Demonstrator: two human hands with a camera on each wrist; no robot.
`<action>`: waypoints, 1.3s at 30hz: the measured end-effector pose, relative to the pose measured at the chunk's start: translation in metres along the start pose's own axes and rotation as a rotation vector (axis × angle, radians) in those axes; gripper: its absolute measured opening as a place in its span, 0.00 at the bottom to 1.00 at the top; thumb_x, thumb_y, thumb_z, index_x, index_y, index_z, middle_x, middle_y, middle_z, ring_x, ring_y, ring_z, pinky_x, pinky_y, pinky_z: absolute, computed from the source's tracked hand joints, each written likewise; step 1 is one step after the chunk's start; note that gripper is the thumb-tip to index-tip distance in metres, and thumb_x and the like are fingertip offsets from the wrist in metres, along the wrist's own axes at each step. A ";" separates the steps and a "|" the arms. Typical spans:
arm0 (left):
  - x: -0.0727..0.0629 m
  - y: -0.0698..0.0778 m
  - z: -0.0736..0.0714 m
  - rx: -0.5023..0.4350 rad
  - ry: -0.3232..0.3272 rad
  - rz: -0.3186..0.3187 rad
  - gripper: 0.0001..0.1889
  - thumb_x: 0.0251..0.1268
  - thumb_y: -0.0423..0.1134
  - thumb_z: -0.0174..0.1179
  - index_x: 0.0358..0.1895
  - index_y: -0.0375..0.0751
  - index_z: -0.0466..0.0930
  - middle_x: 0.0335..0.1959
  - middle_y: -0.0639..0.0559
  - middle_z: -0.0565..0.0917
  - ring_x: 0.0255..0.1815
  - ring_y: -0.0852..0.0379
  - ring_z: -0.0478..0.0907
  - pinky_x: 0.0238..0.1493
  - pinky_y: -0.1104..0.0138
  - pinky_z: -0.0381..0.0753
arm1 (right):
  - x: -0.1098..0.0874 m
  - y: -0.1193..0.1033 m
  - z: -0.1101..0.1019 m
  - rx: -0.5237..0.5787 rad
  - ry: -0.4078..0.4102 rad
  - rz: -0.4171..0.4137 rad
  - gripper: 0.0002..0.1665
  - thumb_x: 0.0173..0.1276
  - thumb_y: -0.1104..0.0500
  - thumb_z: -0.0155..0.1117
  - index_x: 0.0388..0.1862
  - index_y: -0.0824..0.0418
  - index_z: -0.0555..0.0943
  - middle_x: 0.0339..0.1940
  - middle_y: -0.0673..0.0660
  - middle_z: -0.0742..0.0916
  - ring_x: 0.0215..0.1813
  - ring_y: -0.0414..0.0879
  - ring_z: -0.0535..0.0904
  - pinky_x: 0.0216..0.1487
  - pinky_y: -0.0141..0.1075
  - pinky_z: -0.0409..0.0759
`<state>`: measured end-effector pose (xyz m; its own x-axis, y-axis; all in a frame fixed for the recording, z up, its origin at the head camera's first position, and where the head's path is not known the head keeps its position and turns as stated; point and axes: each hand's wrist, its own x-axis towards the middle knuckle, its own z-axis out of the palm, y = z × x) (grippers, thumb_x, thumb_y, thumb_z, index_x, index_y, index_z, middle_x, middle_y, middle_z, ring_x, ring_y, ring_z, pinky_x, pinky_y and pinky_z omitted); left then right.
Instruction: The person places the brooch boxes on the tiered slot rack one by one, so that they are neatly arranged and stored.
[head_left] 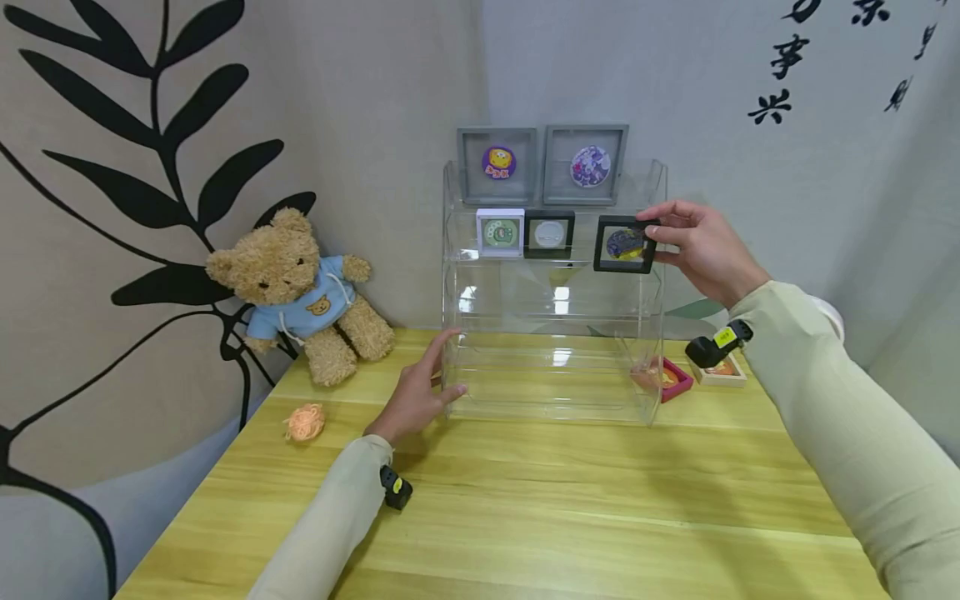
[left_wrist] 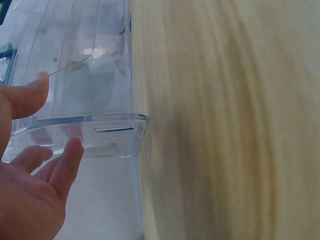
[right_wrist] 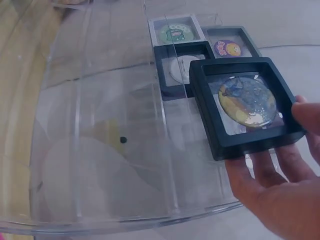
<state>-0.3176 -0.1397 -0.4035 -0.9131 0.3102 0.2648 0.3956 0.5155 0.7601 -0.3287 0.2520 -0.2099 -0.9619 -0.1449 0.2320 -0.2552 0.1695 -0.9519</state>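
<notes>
My right hand (head_left: 693, 250) pinches a small black display frame (head_left: 598, 243) by its right side. Inside the frame is a round dark blue and yellow badge (right_wrist: 247, 101). It is held in front of the middle-upper tier of a clear stepped display rack (head_left: 555, 412), to the right of a white frame (head_left: 501, 252) and another black frame (head_left: 550, 252) on that tier. Low at the rack's left side, my left hand (head_left: 415, 396) holds the side panel, with the thumb (left_wrist: 32, 97) on one face and fingers (left_wrist: 67, 167) on the other.
Two grey frames (head_left: 498, 198) (head_left: 585, 202) with round badges stand on the top tier. A red frame (head_left: 678, 385) and a cream frame (head_left: 723, 377) lie right of the rack. A teddy bear (head_left: 315, 304) leans at the left, near an orange yarn ball (head_left: 305, 423).
</notes>
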 end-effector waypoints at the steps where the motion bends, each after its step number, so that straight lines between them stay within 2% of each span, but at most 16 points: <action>1: 0.000 0.000 0.000 0.001 -0.001 0.003 0.47 0.65 0.35 0.67 0.76 0.81 0.49 0.79 0.36 0.61 0.74 0.35 0.67 0.69 0.46 0.78 | 0.003 -0.003 0.001 -0.004 0.000 -0.002 0.12 0.78 0.58 0.56 0.56 0.56 0.80 0.53 0.45 0.81 0.54 0.39 0.79 0.59 0.37 0.79; 3: 0.000 0.000 0.000 0.001 -0.001 0.003 0.47 0.66 0.35 0.67 0.75 0.82 0.49 0.79 0.36 0.61 0.75 0.35 0.67 0.69 0.46 0.78 | 0.009 -0.007 0.002 -0.026 0.006 0.000 0.13 0.78 0.58 0.55 0.57 0.56 0.79 0.54 0.45 0.81 0.54 0.39 0.79 0.58 0.35 0.78; 12: -0.001 -0.001 0.001 -0.020 -0.006 -0.001 0.48 0.65 0.34 0.67 0.74 0.84 0.49 0.79 0.38 0.62 0.76 0.36 0.66 0.69 0.46 0.78 | 0.035 -0.019 0.012 -0.197 0.046 0.004 0.16 0.79 0.62 0.51 0.62 0.60 0.76 0.55 0.44 0.77 0.56 0.41 0.74 0.65 0.40 0.77; 16: -0.001 -0.001 0.002 -0.019 -0.007 0.002 0.48 0.65 0.33 0.67 0.74 0.84 0.49 0.78 0.37 0.63 0.75 0.35 0.66 0.69 0.46 0.78 | 0.044 -0.020 0.015 -0.264 0.053 0.005 0.17 0.79 0.63 0.51 0.63 0.62 0.76 0.55 0.44 0.76 0.55 0.40 0.74 0.64 0.38 0.77; 20: 0.000 -0.001 0.002 -0.026 0.005 -0.002 0.48 0.65 0.33 0.67 0.73 0.86 0.50 0.77 0.37 0.65 0.75 0.35 0.67 0.69 0.46 0.78 | 0.053 -0.021 0.019 -0.261 0.069 0.014 0.18 0.78 0.64 0.52 0.63 0.63 0.76 0.54 0.45 0.76 0.53 0.40 0.74 0.58 0.32 0.78; 25: -0.001 -0.001 0.004 -0.033 -0.009 -0.005 0.48 0.65 0.33 0.67 0.73 0.86 0.50 0.77 0.38 0.66 0.75 0.36 0.67 0.68 0.46 0.79 | 0.058 -0.019 0.020 -0.232 0.087 0.021 0.17 0.77 0.66 0.52 0.62 0.64 0.76 0.53 0.44 0.75 0.52 0.39 0.72 0.55 0.32 0.75; 29: -0.002 -0.002 0.004 -0.033 -0.003 -0.015 0.48 0.65 0.33 0.67 0.74 0.86 0.50 0.77 0.39 0.65 0.75 0.36 0.67 0.68 0.46 0.79 | 0.061 -0.016 0.021 -0.264 0.089 0.046 0.18 0.77 0.66 0.51 0.63 0.63 0.76 0.64 0.52 0.75 0.64 0.44 0.69 0.68 0.37 0.72; 31: -0.002 -0.002 0.004 -0.034 0.001 -0.010 0.48 0.65 0.33 0.68 0.75 0.82 0.51 0.77 0.38 0.65 0.75 0.35 0.67 0.68 0.46 0.79 | 0.062 -0.016 0.022 -0.274 0.074 0.063 0.19 0.77 0.66 0.50 0.64 0.63 0.75 0.72 0.58 0.71 0.71 0.49 0.65 0.77 0.42 0.67; 33: -0.001 -0.001 0.004 -0.031 -0.001 -0.007 0.47 0.65 0.33 0.67 0.76 0.80 0.51 0.78 0.39 0.64 0.74 0.36 0.68 0.68 0.46 0.79 | 0.063 -0.015 0.021 -0.293 0.056 0.075 0.20 0.78 0.66 0.49 0.66 0.63 0.74 0.77 0.60 0.67 0.76 0.51 0.62 0.82 0.45 0.62; 36: 0.000 -0.001 0.003 -0.022 -0.002 -0.007 0.47 0.65 0.34 0.67 0.75 0.81 0.50 0.78 0.39 0.64 0.74 0.36 0.68 0.68 0.47 0.79 | 0.064 -0.015 0.021 -0.355 0.042 0.067 0.20 0.78 0.66 0.49 0.65 0.62 0.74 0.76 0.61 0.68 0.70 0.52 0.65 0.75 0.44 0.67; 39: 0.001 0.000 0.002 -0.020 0.002 -0.004 0.48 0.64 0.34 0.68 0.74 0.85 0.50 0.77 0.36 0.64 0.74 0.34 0.68 0.68 0.46 0.79 | 0.065 -0.016 0.021 -0.430 0.035 0.048 0.19 0.78 0.66 0.51 0.64 0.62 0.75 0.65 0.59 0.76 0.58 0.47 0.68 0.58 0.40 0.70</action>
<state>-0.3180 -0.1378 -0.4050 -0.9150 0.3066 0.2623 0.3894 0.5004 0.7733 -0.3849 0.2191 -0.1837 -0.9745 -0.0950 0.2032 -0.2208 0.5672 -0.7935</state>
